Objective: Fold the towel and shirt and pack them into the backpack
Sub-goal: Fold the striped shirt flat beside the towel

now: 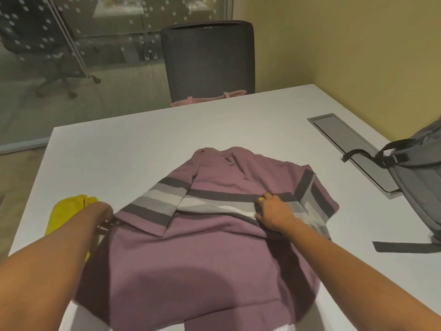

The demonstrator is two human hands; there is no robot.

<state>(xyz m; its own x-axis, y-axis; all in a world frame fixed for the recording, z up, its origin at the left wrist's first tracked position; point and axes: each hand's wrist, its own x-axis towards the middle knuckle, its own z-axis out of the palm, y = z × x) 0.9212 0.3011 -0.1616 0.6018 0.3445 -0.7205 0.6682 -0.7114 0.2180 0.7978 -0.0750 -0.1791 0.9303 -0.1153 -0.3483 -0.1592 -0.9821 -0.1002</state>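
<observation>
Shirt point(214, 259) gripped by left hand point(102, 211), right hand point(274, 213) fingers point(266, 195) flat on it; backpack point(420, 187) interior hidden.

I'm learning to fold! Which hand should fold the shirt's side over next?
Probably the left hand: it seems to grip the shirt by its left edge, while the right hand rests on the sleeves.

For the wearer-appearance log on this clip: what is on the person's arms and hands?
The left forearm and right forearm are bare, no sleeves in view. The right hand has a gold ring on one finger. The fingers of the left hand are hidden, so no ring can be checked there. No gloves, watch or bracelet show.
</observation>
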